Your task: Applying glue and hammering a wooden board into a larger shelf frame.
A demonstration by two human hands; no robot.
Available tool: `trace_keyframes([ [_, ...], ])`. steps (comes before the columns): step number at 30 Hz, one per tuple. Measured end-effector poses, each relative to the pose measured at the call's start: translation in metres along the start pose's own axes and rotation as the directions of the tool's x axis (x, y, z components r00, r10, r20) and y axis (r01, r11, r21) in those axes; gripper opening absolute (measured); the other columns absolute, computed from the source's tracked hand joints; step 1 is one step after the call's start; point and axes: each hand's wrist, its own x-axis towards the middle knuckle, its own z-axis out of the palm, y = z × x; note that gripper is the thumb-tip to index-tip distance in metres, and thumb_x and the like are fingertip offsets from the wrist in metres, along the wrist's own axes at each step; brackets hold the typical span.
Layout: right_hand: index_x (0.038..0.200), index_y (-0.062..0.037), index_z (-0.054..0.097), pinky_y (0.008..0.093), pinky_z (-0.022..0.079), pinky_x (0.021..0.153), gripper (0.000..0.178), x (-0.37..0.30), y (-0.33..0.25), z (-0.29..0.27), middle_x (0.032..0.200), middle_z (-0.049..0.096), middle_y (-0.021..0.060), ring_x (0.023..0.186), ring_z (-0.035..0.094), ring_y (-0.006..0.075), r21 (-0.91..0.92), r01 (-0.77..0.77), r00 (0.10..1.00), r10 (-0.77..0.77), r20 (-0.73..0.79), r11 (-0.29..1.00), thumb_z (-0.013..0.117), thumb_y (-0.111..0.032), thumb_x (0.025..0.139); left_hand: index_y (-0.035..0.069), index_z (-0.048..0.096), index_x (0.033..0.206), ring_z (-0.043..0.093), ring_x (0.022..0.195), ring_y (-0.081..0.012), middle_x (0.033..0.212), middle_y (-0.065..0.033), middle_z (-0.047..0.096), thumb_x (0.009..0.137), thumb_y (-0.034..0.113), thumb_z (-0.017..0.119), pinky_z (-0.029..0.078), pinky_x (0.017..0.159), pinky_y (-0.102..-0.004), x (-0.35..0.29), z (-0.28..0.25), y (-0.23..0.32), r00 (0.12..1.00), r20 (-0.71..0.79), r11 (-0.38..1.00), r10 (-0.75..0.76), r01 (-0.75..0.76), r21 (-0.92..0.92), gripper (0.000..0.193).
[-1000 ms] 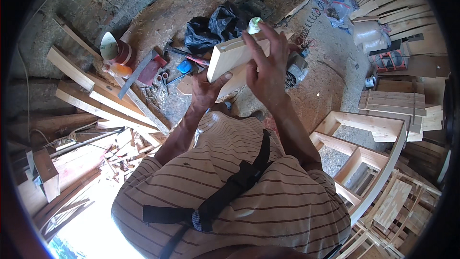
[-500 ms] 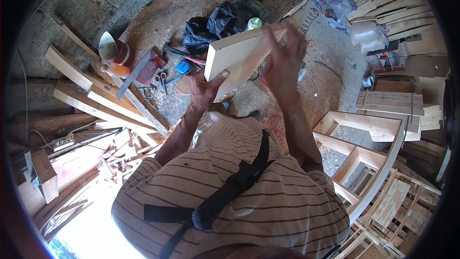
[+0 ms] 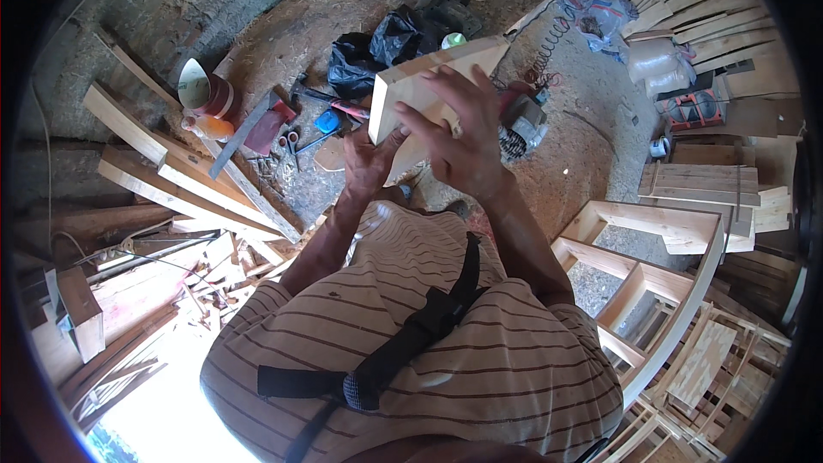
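A pale, flat wooden board [image 3: 410, 91] is held up, tilted, in front of me. My left hand [image 3: 369, 163] grips its near left corner, thumb pressed against the face and the other fingers mostly hidden beneath. My right hand [image 3: 467, 141] is over the board's face with fingers stretched and apart; it grips nothing, and whether the fingertips touch the wood I cannot tell. Beyond the board, on the floor, are black plastic bags [image 3: 403, 41]. Left of it lie a hammer [image 3: 310, 93], scissors [image 3: 292, 141] and a small blue object [image 3: 327, 120].
A wooden frame with compartments [image 3: 658, 216] stands at my right. Long planks [image 3: 176, 184] lie at left, near an orange bottle [image 3: 208, 127] and a curled sheet [image 3: 194, 79]. A power tool [image 3: 521, 116] with a coiled cord rests on the floor; stacked boards [image 3: 703, 184] are far right.
My right hand has moved left and nearer, from the board's far right end to over its face near the left corner. My left hand still grips the board.
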Motion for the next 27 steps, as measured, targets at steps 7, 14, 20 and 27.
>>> trace_keyframes([
  [7, 0.129, 0.0007, 0.058, 0.0427, 0.045, 0.099, 0.039, -0.068, 0.041, -0.036, 0.127, 0.056, 0.0209, 0.119, 0.054, 0.0355, -0.007, -0.531, 0.815, 0.508, -0.279, 0.847, 0.052, -0.004, 0.091, -0.003, 0.059, 0.124, 0.062, 0.106, -0.0222, 0.118, -0.0138, 0.064, 0.089, 0.031, 0.076, 0.052, 0.092, -0.0385, 0.016, -0.014, -0.012, 0.929, -0.103, 0.638, -0.356, 0.161, -0.753, 0.051],
  [14, 0.152, -0.0011, 0.024, 0.0410, 0.047, 0.096, 0.069, -0.064, 0.031, -0.010, 0.126, 0.058, 0.0201, 0.111, 0.059, 0.0261, 0.794, -0.571, 0.501, 0.855, 0.132, 0.211, 0.059, -0.014, 0.094, 0.005, 0.045, 0.143, 0.052, 0.127, -0.0253, 0.136, -0.0138, 0.054, 0.103, 0.041, 0.049, 0.043, 0.109, -0.0436, 0.014, -0.038, -0.013, 0.923, -0.028, 0.421, -0.384, 0.147, -0.895, 0.053],
  [20, 0.157, -0.0022, 0.005, 0.0323, 0.051, 0.089, 0.095, -0.025, 0.008, 0.041, 0.120, 0.061, 0.0184, 0.104, 0.061, 0.0192, 0.871, -0.483, 0.435, 0.839, 0.328, -0.091, 0.071, -0.012, 0.090, 0.009, 0.042, 0.146, 0.051, 0.130, -0.0289, 0.143, -0.0181, 0.049, 0.105, 0.049, 0.040, 0.040, 0.112, -0.0475, -0.059, -0.063, -0.031, 0.824, 0.145, 0.205, -0.548, 0.301, -0.931, 0.057],
  [27, 0.157, -0.0115, 0.015, 0.0392, 0.058, 0.083, 0.081, 0.041, 0.007, 0.029, 0.113, 0.069, 0.0234, 0.101, 0.070, 0.0281, 0.765, -0.512, 0.853, 0.339, 0.398, 0.391, 0.063, -0.005, 0.093, -0.002, 0.056, 0.131, 0.069, 0.099, -0.0282, 0.107, -0.0170, 0.070, 0.084, 0.027, 0.079, 0.057, 0.087, -0.0400, -0.056, -0.165, 0.080, 0.981, -0.089, 0.956, 0.173, -0.146, 0.254, 0.060],
])
